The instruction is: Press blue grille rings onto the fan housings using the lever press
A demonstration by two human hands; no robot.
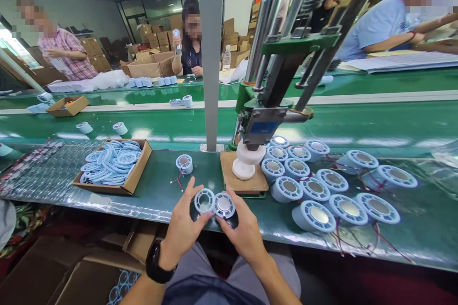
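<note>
At the front edge of the green table, my left hand (184, 221) holds a light blue slotted ring (204, 201) between thumb and fingers. My right hand (245, 226) grips a blue round unit with a silver centre (223, 205), right beside the ring. Ring and unit are side by side, at about the same height. Just beyond them a similar blue unit (184, 164) with red wires stands on the table. To the right, a press (263, 126) has a white round pad above a white round holder (244, 169) on a brown board.
A cardboard box (141, 171) of blue rings sits at left. Many blue wired units (318, 214) crowd the table right of the press. A grey post (212, 57) rises behind. A green conveyor (161, 126) runs across, with people beyond it. Open cartons (96, 276) lie below left.
</note>
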